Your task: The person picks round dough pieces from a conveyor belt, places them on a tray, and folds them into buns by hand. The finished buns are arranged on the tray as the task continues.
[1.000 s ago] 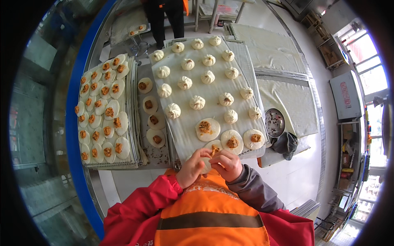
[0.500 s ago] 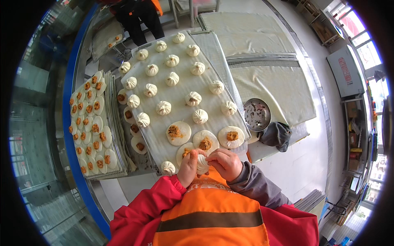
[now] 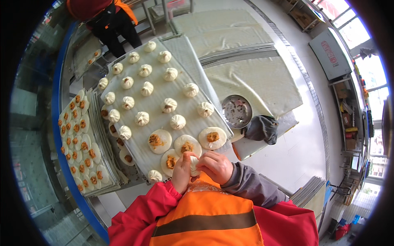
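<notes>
Both hands are on one white bun, held near the tray's close edge.
From my remote view, the left hand [image 3: 180, 173] cups the bun [image 3: 194, 166] with its thumb along the side, while the right hand [image 3: 217, 167] grips it from the other side with bent fingers; I can't make out the exact fingertip contact. The bun is between the two hands, in front of the orange apron [image 3: 205, 205]. Just beyond, on the pale lined tray [image 3: 166, 88], I see four flat dough rounds [image 3: 165, 141] topped with filling, and pleated buns [image 3: 169, 105] farther out. A metal bowl [image 3: 237, 112] and dark cloth [image 3: 262, 129] are to the right.
</notes>
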`<action>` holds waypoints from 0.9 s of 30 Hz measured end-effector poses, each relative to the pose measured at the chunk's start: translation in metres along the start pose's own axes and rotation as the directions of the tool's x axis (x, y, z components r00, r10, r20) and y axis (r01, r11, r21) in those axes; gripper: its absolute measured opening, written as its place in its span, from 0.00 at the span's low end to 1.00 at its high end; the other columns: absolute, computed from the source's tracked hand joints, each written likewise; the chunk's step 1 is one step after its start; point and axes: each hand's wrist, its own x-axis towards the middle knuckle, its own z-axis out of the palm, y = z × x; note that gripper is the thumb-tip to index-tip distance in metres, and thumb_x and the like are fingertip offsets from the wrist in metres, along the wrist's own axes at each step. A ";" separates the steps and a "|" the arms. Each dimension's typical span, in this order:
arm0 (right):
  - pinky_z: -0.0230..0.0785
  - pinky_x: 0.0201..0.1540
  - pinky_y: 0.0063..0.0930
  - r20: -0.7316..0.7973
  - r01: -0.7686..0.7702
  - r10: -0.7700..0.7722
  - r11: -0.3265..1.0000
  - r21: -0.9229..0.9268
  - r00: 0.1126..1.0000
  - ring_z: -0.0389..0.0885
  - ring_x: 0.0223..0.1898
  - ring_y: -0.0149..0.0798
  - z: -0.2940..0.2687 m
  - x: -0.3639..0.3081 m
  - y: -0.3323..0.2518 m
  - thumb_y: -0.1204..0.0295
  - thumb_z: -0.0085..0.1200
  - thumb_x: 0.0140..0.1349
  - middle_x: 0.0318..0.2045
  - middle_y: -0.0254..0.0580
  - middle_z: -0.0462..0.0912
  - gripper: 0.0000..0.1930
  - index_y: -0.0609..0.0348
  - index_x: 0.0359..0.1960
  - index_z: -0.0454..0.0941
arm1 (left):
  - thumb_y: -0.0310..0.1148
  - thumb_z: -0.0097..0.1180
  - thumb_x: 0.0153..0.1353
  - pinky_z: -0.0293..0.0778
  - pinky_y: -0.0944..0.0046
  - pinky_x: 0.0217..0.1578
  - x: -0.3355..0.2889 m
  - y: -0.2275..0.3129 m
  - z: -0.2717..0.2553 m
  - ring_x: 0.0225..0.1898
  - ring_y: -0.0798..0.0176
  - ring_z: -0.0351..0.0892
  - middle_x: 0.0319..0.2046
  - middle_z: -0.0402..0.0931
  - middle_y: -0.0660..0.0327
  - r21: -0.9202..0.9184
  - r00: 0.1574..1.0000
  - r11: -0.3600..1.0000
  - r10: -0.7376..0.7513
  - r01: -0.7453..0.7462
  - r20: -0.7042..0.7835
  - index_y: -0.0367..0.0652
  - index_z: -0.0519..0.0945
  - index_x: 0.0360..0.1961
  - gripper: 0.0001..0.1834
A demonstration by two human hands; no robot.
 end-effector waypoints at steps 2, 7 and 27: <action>0.73 0.33 0.35 -0.037 -0.185 0.189 0.977 0.104 0.981 0.78 0.31 0.48 -0.004 -0.007 0.001 0.78 0.61 0.55 0.30 0.44 0.76 0.08 0.61 0.34 0.75 | 0.61 0.31 0.72 0.65 0.74 0.15 0.005 -0.004 0.010 0.17 0.72 0.72 0.25 0.73 0.64 0.226 0.967 0.946 0.249 -0.233 -0.045 0.43 0.72 0.42 0.31; 0.74 0.35 0.33 -0.142 -0.096 0.095 0.995 -0.002 0.985 0.81 0.32 0.45 -0.007 -0.018 0.011 0.81 0.60 0.56 0.31 0.45 0.79 0.10 0.61 0.40 0.77 | 0.56 0.30 0.74 0.70 0.73 0.17 0.017 -0.009 0.028 0.21 0.73 0.75 0.29 0.74 0.64 0.156 0.956 0.944 0.294 -0.290 -0.004 0.40 0.72 0.44 0.29; 0.62 0.55 0.33 0.290 0.093 0.229 0.614 -0.784 0.929 0.78 0.42 0.35 -0.123 -0.044 0.167 0.64 0.58 0.52 0.32 0.27 0.81 0.07 0.42 0.33 0.83 | 0.56 0.33 0.74 0.73 0.71 0.21 0.034 -0.008 0.052 0.20 0.68 0.76 0.26 0.79 0.58 -0.106 0.998 0.993 0.060 -0.057 0.029 0.42 0.73 0.42 0.27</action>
